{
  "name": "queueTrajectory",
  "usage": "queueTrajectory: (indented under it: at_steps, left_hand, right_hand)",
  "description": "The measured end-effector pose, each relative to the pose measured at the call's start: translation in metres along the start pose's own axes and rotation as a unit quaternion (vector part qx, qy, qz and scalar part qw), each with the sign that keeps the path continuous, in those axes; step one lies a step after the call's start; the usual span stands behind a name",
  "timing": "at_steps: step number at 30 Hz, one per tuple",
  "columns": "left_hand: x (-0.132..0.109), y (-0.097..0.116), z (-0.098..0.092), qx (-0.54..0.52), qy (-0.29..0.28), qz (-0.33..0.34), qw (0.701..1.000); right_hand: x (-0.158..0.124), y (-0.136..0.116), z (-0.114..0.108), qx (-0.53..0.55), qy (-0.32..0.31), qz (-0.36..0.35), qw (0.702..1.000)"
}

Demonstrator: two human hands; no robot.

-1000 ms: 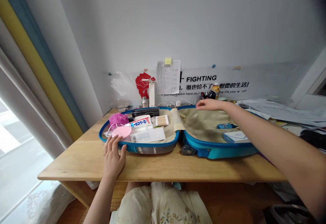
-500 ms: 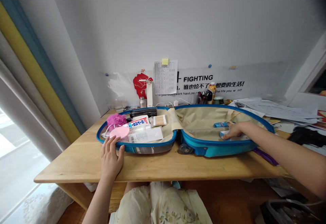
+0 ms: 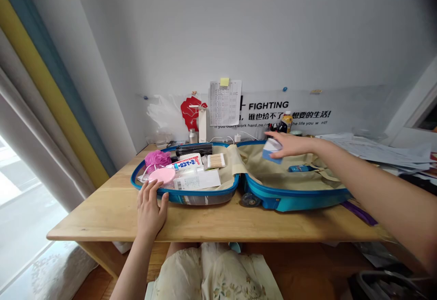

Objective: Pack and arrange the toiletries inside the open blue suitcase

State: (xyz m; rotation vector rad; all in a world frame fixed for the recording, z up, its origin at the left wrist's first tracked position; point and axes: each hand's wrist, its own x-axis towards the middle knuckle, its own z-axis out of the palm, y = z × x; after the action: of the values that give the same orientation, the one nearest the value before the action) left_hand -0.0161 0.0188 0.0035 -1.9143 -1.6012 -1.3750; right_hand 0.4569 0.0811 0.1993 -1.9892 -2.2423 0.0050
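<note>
A small blue suitcase [image 3: 293,196] lies open on a wooden desk [image 3: 211,221]. Its left half holds a pink puff [image 3: 158,158], a pink round case [image 3: 161,175], a toothpaste tube [image 3: 186,164], a box of cotton swabs [image 3: 216,160], a black tube [image 3: 194,149] and a white packet [image 3: 198,181]. My left hand [image 3: 149,209] rests flat on the desk, fingers spread against the suitcase's front rim. My right hand [image 3: 285,144] holds a blue-and-white box [image 3: 271,150] above the right half, near its back left. A small blue tube [image 3: 298,168] lies on the beige lining there.
Against the wall stand a small metal bottle [image 3: 193,135], a white stand [image 3: 202,124], an orange-capped bottle [image 3: 287,120] and pens. Loose papers [image 3: 372,147] pile up on the desk's right. A printed sheet [image 3: 225,103] hangs on the wall. Curtains hang at the left.
My right hand dropped onto the blue-and-white box at the front of the right half, gripped it, and lifted it up and back to the left. My left hand stayed put.
</note>
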Motion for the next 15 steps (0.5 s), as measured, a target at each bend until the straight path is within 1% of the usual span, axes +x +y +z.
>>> queueTrajectory:
  at_steps: [2,3,6,8,11,13,15]
  left_hand:
    - [0.000,0.000,0.000,0.001,-0.001,0.001,1.000]
    - [0.000,0.000,0.000,0.001,-0.001,0.002,1.000]
    - [-0.001,-0.001,0.000,0.002,-0.004,0.002,1.000]
    - [-0.001,-0.001,0.000,0.002,-0.004,0.002,1.000]
    - [-0.001,-0.001,-0.001,0.004,-0.003,0.005,1.000]
    - [-0.001,0.000,-0.001,0.006,-0.003,0.004,1.000]
    - [-0.001,0.000,0.000,0.008,-0.003,0.002,1.000]
  right_hand:
    - [0.015,-0.037,-0.002,0.015,-0.031,-0.089,0.995]
    - [0.023,-0.057,0.000,0.022,-0.044,-0.121,0.991]
    - [0.048,-0.112,0.017,0.047,-0.055,-0.189,0.979]
    - [0.063,-0.141,0.033,0.060,-0.063,-0.218,0.972]
    - [0.080,-0.171,0.053,0.061,-0.086,-0.239,0.965]
    - [0.087,-0.182,0.061,0.060,-0.105,-0.244,0.962]
    - [0.093,-0.187,0.063,0.058,-0.127,-0.243,0.960]
